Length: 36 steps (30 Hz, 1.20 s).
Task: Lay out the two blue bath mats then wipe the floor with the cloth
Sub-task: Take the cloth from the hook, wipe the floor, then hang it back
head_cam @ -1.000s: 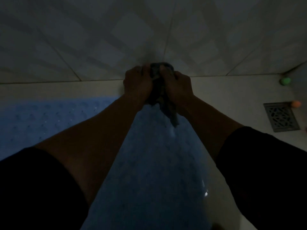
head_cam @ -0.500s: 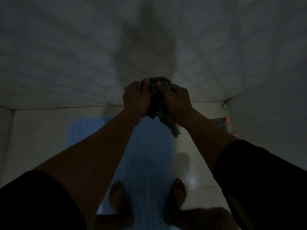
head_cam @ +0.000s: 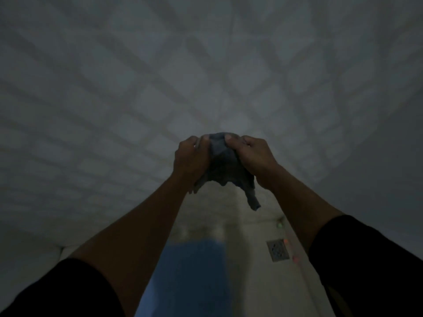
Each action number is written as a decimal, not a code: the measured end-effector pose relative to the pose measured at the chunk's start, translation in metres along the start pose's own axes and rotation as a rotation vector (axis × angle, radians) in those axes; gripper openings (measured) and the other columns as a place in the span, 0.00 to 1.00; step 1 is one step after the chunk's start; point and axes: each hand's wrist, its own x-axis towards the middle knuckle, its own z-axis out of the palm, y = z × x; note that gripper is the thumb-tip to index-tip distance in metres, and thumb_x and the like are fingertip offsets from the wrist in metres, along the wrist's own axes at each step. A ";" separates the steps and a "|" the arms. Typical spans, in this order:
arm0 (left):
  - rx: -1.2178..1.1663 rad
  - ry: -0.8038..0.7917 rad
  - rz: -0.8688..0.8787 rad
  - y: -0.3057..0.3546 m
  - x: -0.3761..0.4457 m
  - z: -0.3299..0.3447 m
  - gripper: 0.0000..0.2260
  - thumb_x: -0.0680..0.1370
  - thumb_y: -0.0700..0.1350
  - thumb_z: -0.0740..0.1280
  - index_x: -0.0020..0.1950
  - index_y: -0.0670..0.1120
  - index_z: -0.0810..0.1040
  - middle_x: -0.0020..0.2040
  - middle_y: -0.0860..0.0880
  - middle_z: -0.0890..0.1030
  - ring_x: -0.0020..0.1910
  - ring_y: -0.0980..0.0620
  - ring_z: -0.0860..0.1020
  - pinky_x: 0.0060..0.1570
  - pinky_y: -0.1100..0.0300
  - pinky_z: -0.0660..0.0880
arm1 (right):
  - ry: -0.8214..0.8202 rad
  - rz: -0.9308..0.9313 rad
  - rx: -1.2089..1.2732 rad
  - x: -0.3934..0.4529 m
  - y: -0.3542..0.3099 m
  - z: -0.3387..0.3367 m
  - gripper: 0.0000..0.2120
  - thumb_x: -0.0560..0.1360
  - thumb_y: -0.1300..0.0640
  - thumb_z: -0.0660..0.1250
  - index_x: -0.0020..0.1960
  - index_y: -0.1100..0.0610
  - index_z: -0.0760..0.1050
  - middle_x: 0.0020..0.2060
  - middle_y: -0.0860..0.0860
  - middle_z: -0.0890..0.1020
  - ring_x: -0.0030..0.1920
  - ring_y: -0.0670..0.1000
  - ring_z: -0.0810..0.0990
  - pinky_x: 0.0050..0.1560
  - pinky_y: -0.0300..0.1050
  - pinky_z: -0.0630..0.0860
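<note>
A dark grey cloth hangs bunched between my two hands, held up in front of the tiled wall. My left hand grips its left side and my right hand grips its right side, thumbs on top. A loose corner of the cloth dangles down toward the right. Far below, a blue bath mat lies flat on the pale floor between my forearms. Only one mat shows; its lower part is hidden by my arms.
A square floor drain sits in the floor right of the mat. Small green and orange objects lie near it by the right wall. The room is dim, with tiled walls on three sides.
My view has risen from close to the floor to standing height. Both hands kept their grip on the cloth and lifted it up in front of the wall. The mat now looks small and far below.
</note>
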 end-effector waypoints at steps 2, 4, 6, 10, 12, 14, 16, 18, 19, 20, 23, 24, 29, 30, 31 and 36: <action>0.023 0.043 0.071 0.039 -0.007 -0.003 0.18 0.83 0.54 0.59 0.48 0.40 0.78 0.42 0.43 0.80 0.43 0.43 0.78 0.44 0.50 0.76 | 0.017 -0.052 0.000 -0.006 -0.026 -0.031 0.20 0.75 0.45 0.70 0.41 0.63 0.78 0.40 0.61 0.82 0.41 0.59 0.81 0.42 0.53 0.78; 0.059 0.098 0.123 0.077 -0.015 0.000 0.18 0.82 0.54 0.59 0.43 0.43 0.77 0.38 0.45 0.78 0.39 0.43 0.76 0.40 0.52 0.73 | 0.032 -0.136 -0.026 -0.013 -0.047 -0.064 0.17 0.74 0.46 0.71 0.36 0.59 0.74 0.35 0.58 0.79 0.37 0.54 0.77 0.38 0.48 0.73; 0.102 0.134 0.155 0.113 -0.026 0.012 0.18 0.82 0.54 0.59 0.38 0.45 0.74 0.35 0.46 0.76 0.37 0.44 0.75 0.37 0.55 0.69 | 0.039 -0.206 -0.067 -0.023 -0.059 -0.100 0.17 0.74 0.47 0.71 0.36 0.58 0.73 0.34 0.58 0.78 0.37 0.54 0.76 0.38 0.48 0.73; 0.136 0.200 0.231 0.185 -0.059 0.046 0.19 0.82 0.55 0.57 0.41 0.42 0.74 0.36 0.45 0.76 0.38 0.43 0.76 0.38 0.56 0.67 | 0.104 -0.341 -0.191 -0.044 -0.076 -0.174 0.21 0.77 0.41 0.65 0.41 0.60 0.72 0.37 0.56 0.78 0.39 0.55 0.77 0.40 0.49 0.73; 0.117 0.229 0.271 0.219 -0.077 0.064 0.19 0.83 0.55 0.56 0.45 0.41 0.75 0.39 0.46 0.77 0.40 0.44 0.76 0.39 0.56 0.68 | 0.137 -0.399 -0.215 -0.054 -0.085 -0.212 0.21 0.78 0.40 0.62 0.42 0.57 0.73 0.39 0.54 0.79 0.41 0.54 0.77 0.40 0.48 0.72; 0.095 0.253 0.322 0.249 -0.091 0.075 0.19 0.83 0.56 0.56 0.45 0.42 0.74 0.41 0.46 0.77 0.41 0.45 0.76 0.39 0.57 0.67 | 0.172 -0.463 -0.215 -0.059 -0.096 -0.245 0.21 0.79 0.39 0.60 0.42 0.57 0.74 0.39 0.53 0.80 0.41 0.54 0.78 0.40 0.47 0.72; 0.102 0.275 0.386 0.276 -0.101 0.083 0.19 0.83 0.58 0.56 0.45 0.44 0.73 0.41 0.47 0.77 0.42 0.46 0.75 0.39 0.56 0.67 | 0.208 -0.520 -0.229 -0.061 -0.109 -0.274 0.22 0.79 0.40 0.60 0.42 0.59 0.75 0.37 0.53 0.80 0.40 0.53 0.79 0.38 0.46 0.72; 0.132 0.298 0.451 0.303 -0.108 0.085 0.18 0.82 0.60 0.58 0.45 0.46 0.73 0.43 0.47 0.78 0.43 0.45 0.76 0.40 0.55 0.70 | 0.230 -0.576 -0.250 -0.061 -0.123 -0.299 0.21 0.79 0.40 0.61 0.40 0.57 0.75 0.35 0.51 0.80 0.37 0.51 0.78 0.34 0.43 0.70; 0.151 0.311 0.482 0.315 -0.109 0.085 0.17 0.82 0.60 0.58 0.45 0.47 0.74 0.43 0.47 0.79 0.43 0.45 0.77 0.42 0.53 0.73 | 0.239 -0.600 -0.258 -0.060 -0.130 -0.309 0.20 0.79 0.40 0.61 0.40 0.56 0.75 0.35 0.50 0.79 0.37 0.50 0.77 0.34 0.42 0.69; 0.172 0.328 0.512 0.326 -0.108 0.085 0.16 0.82 0.59 0.59 0.45 0.48 0.75 0.43 0.47 0.80 0.44 0.45 0.77 0.43 0.52 0.75 | 0.248 -0.622 -0.267 -0.057 -0.137 -0.319 0.19 0.79 0.41 0.61 0.40 0.54 0.75 0.35 0.49 0.79 0.38 0.50 0.77 0.34 0.42 0.68; 0.207 0.347 0.563 0.356 -0.099 0.081 0.15 0.81 0.58 0.61 0.43 0.49 0.77 0.42 0.48 0.81 0.43 0.45 0.79 0.44 0.50 0.77 | 0.270 -0.680 -0.293 -0.045 -0.157 -0.343 0.14 0.78 0.42 0.63 0.40 0.50 0.75 0.38 0.48 0.80 0.41 0.50 0.78 0.37 0.42 0.68; 0.208 0.345 0.578 0.366 -0.095 0.080 0.15 0.81 0.58 0.61 0.43 0.50 0.78 0.42 0.48 0.81 0.43 0.46 0.79 0.44 0.49 0.78 | 0.282 -0.700 -0.297 -0.040 -0.165 -0.351 0.12 0.77 0.42 0.64 0.40 0.48 0.75 0.38 0.47 0.80 0.41 0.50 0.78 0.36 0.42 0.68; 0.208 0.358 0.682 0.422 -0.063 0.074 0.13 0.80 0.55 0.64 0.46 0.48 0.82 0.43 0.49 0.84 0.43 0.47 0.81 0.45 0.49 0.79 | 0.351 -0.796 -0.348 -0.011 -0.211 -0.387 0.08 0.78 0.43 0.63 0.43 0.45 0.74 0.40 0.47 0.80 0.44 0.52 0.77 0.40 0.45 0.71; 0.199 0.366 0.707 0.433 -0.055 0.073 0.12 0.80 0.55 0.65 0.47 0.48 0.83 0.44 0.48 0.84 0.43 0.47 0.81 0.45 0.48 0.79 | 0.358 -0.817 -0.361 -0.006 -0.222 -0.395 0.07 0.78 0.44 0.63 0.44 0.45 0.74 0.41 0.47 0.80 0.44 0.52 0.78 0.41 0.45 0.71; 0.193 0.377 0.732 0.444 -0.048 0.073 0.11 0.80 0.54 0.65 0.48 0.49 0.82 0.45 0.48 0.84 0.44 0.47 0.81 0.46 0.48 0.79 | 0.371 -0.840 -0.373 -0.002 -0.232 -0.402 0.06 0.78 0.44 0.63 0.45 0.45 0.74 0.41 0.47 0.79 0.44 0.51 0.78 0.41 0.45 0.72; 0.180 0.432 0.869 0.491 -0.013 0.074 0.04 0.79 0.51 0.65 0.52 0.53 0.78 0.43 0.48 0.82 0.44 0.45 0.80 0.44 0.47 0.79 | 0.494 -0.949 -0.433 0.019 -0.273 -0.434 0.03 0.78 0.46 0.63 0.48 0.43 0.71 0.33 0.45 0.79 0.36 0.46 0.77 0.36 0.44 0.73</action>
